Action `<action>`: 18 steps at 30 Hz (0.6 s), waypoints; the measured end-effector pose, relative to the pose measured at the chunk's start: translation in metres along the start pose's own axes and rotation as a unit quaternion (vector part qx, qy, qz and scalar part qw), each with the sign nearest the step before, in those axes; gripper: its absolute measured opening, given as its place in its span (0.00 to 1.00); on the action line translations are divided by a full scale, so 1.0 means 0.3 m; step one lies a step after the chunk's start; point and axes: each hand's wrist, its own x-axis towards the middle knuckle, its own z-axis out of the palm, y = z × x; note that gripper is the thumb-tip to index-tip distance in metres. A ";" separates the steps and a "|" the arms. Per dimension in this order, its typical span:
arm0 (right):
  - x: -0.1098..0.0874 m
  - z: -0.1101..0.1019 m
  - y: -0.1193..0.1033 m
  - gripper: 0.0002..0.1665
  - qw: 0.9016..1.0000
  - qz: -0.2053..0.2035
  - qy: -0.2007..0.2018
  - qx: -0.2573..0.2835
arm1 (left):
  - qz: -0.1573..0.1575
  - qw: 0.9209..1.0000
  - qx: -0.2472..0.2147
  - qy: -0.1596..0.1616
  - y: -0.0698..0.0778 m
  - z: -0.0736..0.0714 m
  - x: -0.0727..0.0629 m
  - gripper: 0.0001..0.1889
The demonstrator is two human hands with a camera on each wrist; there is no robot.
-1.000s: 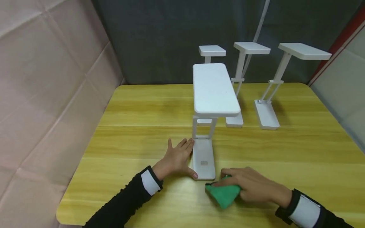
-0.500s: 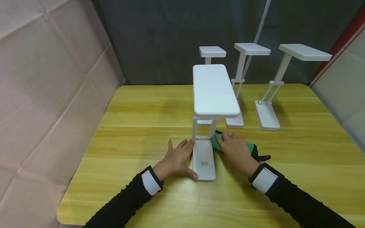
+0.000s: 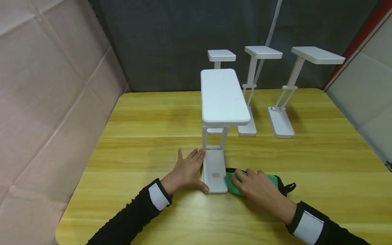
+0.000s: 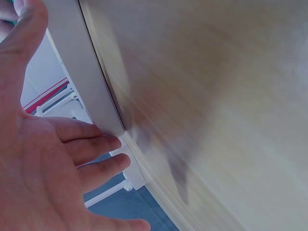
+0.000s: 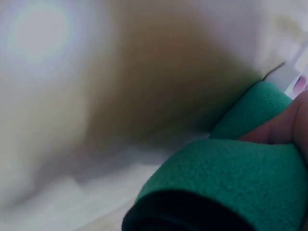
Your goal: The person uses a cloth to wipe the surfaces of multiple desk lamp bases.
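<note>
A white folding stand (image 3: pixel 225 97) with a flat rectangular top stands on the table; its long base (image 3: pixel 214 173) points toward me. My left hand (image 3: pixel 186 173), fingers spread and straight, touches the left side of that base. In the left wrist view, the fingertips (image 4: pixel 108 143) lie against the base's edge. My right hand (image 3: pixel 260 192) grips a green cloth (image 3: pixel 272 179) with black trim and a black loop, which meets the base's right side. The right wrist view has the thumb pressed into the folded green fabric (image 5: pixel 231 168). Parts of the cloth are hidden under the right hand.
Behind stand three more white stands: one partly hidden (image 3: pixel 222 55), one in the middle (image 3: pixel 263 52) and one at the right (image 3: pixel 281 122). The table (image 3: pixel 147 119) is wood-grained with rounded corners. A dark panel (image 3: pixel 171 44) borders its back; pale walls flank it.
My right hand swept the green cloth from the base's front end to its far right side, then back toward me along that side. The left hand keeps its place on the base.
</note>
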 end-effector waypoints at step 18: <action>0.076 -0.055 -0.204 0.28 0.997 -0.068 0.010 0.036 | -0.007 1.000 0.028 0.004 -0.002 -0.003 0.001 0.68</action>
